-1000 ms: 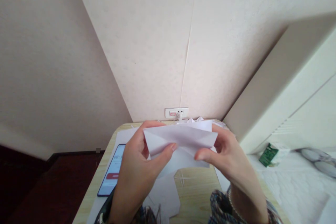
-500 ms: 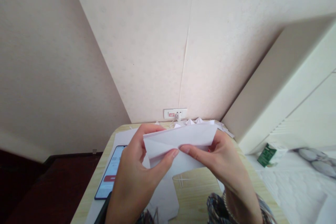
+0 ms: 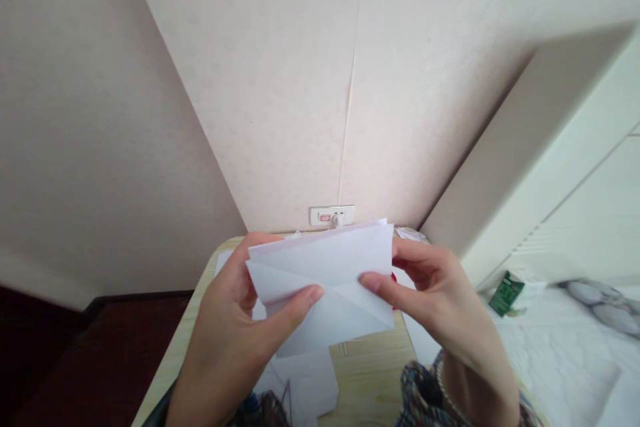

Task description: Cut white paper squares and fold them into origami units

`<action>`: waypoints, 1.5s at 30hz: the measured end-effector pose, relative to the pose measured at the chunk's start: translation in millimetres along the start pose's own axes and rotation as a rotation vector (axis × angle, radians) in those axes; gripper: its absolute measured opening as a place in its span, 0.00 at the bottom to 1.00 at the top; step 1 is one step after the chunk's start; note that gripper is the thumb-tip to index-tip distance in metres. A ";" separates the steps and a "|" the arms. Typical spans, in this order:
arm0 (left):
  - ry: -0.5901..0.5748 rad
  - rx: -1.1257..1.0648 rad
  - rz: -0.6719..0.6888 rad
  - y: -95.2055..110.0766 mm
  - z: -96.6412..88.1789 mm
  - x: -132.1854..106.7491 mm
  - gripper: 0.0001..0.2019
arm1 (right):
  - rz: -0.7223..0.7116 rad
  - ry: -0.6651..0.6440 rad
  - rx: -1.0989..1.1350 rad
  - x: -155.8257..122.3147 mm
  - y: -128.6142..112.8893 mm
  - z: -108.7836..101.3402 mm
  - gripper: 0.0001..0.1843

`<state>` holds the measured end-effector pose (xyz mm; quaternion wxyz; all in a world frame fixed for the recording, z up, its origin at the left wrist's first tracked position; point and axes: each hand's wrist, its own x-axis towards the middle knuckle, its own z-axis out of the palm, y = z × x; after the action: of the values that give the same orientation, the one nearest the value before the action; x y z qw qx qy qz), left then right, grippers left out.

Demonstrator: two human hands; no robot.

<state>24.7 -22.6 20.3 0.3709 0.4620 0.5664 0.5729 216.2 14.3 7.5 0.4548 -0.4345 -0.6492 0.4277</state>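
Note:
A creased sheet of white paper (image 3: pixel 330 267), folded over itself, is held up above the table between both hands. My left hand (image 3: pixel 245 320) pinches its left side, thumb on the near face and fingers behind. My right hand (image 3: pixel 425 287) grips the right edge the same way, its thumb pressed on the near face. Crease lines run slantwise across the paper and meet near the middle. Two layers show apart along the top edge. The fingers behind the paper are mostly hidden.
Under the hands is a light wooden table (image 3: pixel 373 380) with white paper sheets (image 3: pixel 313 383) on it. A wall socket (image 3: pixel 331 215) with a plug sits just behind. To the right, a green box (image 3: pixel 507 293) lies on a white quilted surface (image 3: pixel 555 353).
The paper's near flap has opened downward, so more of its creased face shows. Both hands have moved slightly apart, and the left hand now covers the phone.

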 end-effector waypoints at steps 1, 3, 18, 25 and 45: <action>-0.002 -0.007 0.007 0.7 -0.2 -0.1 0.15 | 0.002 0.001 0.008 -0.6 -1.7 -1.1 0.12; -0.004 -0.020 0.027 1.8 -1.1 0.1 0.15 | -0.006 0.014 0.028 -2.1 -5.5 -2.4 0.12; -0.042 -0.038 0.139 0.5 -10.3 -33.0 0.16 | 0.027 -0.016 0.375 -37.4 -16.0 21.1 0.08; 0.032 -0.064 0.280 -2.8 -5.5 -82.5 0.18 | 0.053 0.006 0.392 -73.7 -25.8 34.8 0.13; -0.193 0.114 -0.040 -35.4 -15.2 -79.2 0.23 | 0.213 0.015 0.250 -92.5 24.2 31.5 0.13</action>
<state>30.4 -99.4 -22.3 0.4081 0.5239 0.5689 0.4850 209.4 -72.6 -42.6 0.4623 -0.4441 -0.5378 0.5476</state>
